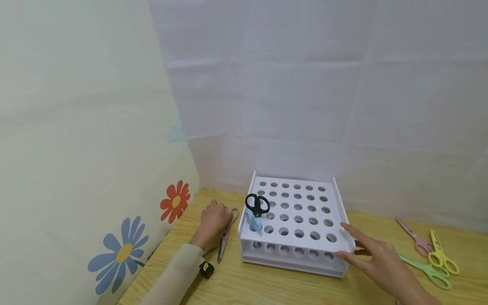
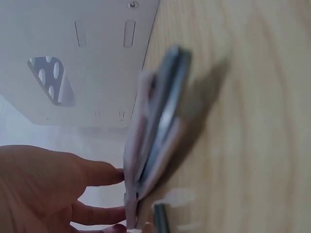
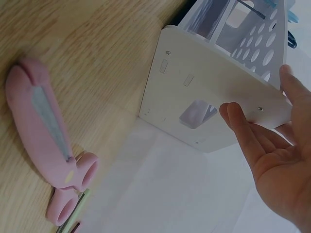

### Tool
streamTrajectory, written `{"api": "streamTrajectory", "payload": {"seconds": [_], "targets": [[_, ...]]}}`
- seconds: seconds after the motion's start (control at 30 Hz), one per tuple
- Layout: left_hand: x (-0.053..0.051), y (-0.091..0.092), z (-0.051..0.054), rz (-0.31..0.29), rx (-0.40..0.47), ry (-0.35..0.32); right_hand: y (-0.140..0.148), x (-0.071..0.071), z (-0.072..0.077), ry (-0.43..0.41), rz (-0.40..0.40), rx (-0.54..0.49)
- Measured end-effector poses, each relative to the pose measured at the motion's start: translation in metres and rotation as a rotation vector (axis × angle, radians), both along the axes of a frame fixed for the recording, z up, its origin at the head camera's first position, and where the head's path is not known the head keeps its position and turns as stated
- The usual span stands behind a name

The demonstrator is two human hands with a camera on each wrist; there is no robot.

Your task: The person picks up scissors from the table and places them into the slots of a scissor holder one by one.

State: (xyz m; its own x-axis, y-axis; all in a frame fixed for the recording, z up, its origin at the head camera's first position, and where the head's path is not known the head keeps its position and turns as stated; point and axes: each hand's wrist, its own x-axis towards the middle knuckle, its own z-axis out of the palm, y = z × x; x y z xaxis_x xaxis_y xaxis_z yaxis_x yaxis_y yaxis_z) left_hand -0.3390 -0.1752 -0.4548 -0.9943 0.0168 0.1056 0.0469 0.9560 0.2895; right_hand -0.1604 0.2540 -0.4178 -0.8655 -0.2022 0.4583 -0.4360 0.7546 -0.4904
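Note:
A white rack [image 1: 297, 216] with rows of round holes stands on the wooden table. Black-handled scissors [image 1: 257, 205] and light-blue scissors [image 1: 253, 222] stand in holes at its left side. To the left of the rack, my left hand [image 1: 215, 218] pinches the handles of pinkish-purple scissors [image 1: 224, 241]. In the left wrist view, these scissors [image 2: 150, 131] are blurred and tilted above the wood, casting a shadow. My right hand [image 1: 377, 258] holds the rack's right side panel [image 3: 194, 92], thumb over the edge and other fingers against the outer face.
Right of the rack lie pink scissors [image 1: 415, 238], yellow scissors [image 1: 442, 256] and green scissors [image 1: 428, 269]. Thick pink scissors [image 3: 43, 126] lie nearby in the right wrist view. A small black object [image 1: 207, 269] is by the left wrist. White cloth [image 1: 289, 106] hangs behind.

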Motion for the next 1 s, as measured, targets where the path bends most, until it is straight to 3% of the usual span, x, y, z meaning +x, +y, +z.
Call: {"api": "streamTrajectory", "payload": {"seconds": [0.3, 0.5, 0.83, 1.0], "targets": [[-0.0036, 0.0002, -0.0063, 0.042, -0.001, 0.010, -0.0018, -0.0021, 0.0009, 0.030, -0.002, 0.023], [-0.0042, 0.0034, -0.0091, 0.061, 0.020, 0.018, -0.0011, 0.0001, -0.0005, -0.001, -0.026, 0.038], [-0.0046, 0.0021, -0.0096, 0.060, 0.047, 0.050, -0.0022, 0.0004, 0.0008, -0.015, -0.043, 0.049], [-0.0055, 0.0012, -0.0085, 0.034, 0.122, 0.063, -0.0019, -0.0004, 0.0006, -0.007, -0.038, 0.051]]}}
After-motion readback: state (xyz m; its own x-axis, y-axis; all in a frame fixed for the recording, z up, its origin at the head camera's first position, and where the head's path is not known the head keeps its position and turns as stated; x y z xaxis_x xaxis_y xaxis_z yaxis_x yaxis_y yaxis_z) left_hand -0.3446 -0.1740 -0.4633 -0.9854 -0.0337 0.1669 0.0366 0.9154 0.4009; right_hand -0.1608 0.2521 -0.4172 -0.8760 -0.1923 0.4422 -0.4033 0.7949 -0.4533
